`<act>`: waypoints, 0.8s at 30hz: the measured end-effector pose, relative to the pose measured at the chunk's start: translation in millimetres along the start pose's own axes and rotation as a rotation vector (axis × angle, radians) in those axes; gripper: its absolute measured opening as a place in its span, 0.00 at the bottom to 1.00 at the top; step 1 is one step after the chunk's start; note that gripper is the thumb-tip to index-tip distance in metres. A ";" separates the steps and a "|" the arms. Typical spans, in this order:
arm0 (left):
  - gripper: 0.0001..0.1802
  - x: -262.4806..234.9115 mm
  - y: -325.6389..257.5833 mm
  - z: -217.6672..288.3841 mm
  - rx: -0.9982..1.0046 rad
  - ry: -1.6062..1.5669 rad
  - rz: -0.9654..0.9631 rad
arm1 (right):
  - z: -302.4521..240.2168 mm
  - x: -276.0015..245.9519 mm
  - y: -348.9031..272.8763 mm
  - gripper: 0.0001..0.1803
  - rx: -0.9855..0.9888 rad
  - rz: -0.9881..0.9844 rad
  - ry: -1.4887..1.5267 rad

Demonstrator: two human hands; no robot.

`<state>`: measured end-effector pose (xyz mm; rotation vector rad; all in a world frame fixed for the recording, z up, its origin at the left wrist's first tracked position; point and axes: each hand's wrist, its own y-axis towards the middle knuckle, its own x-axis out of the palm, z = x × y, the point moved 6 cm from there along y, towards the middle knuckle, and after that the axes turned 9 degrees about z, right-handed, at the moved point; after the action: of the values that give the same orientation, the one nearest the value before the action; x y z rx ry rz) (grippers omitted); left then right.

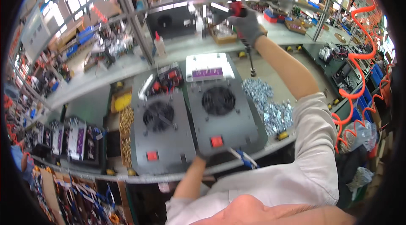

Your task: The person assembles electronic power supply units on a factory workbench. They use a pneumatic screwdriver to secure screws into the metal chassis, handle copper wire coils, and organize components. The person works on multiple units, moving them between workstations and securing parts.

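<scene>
We see right hand (247,25), gloved, grip clenched round hanging screwdriver (244,35) at 12 o'clock. Left hand (202,156) grips near edge of right grey fan box (222,113). Screw pile (268,104) at 3 o'clock on tabletop (270,70). Brass bits in tray (126,134) at 9 o'clock.

My one view is the head camera, a wide fisheye looking steeply down from above my own white sleeves onto the counter (127,68) at close working range, its straight rails bending toward the dark round rim.
</scene>
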<state>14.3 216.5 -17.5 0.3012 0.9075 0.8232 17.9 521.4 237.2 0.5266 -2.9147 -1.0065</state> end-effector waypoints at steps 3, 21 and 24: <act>0.17 4.0 20.6 -7.2 0.034 0.086 0.005 | -16.4 -55.3 -103.1 0.16 0.205 0.036 0.207; 0.17 -2.4 45.1 -6.6 0.050 0.249 -0.002 | -27.0 -58.2 -193.8 0.18 -0.013 0.322 0.568; 0.17 -4.5 54.8 -10.3 0.070 0.255 0.013 | -30.0 -57.9 -178.8 0.18 0.012 0.289 0.458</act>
<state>-23.0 248.6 9.3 0.2663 1.1756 0.8554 131.5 390.3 159.0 0.2764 -2.4952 -0.7184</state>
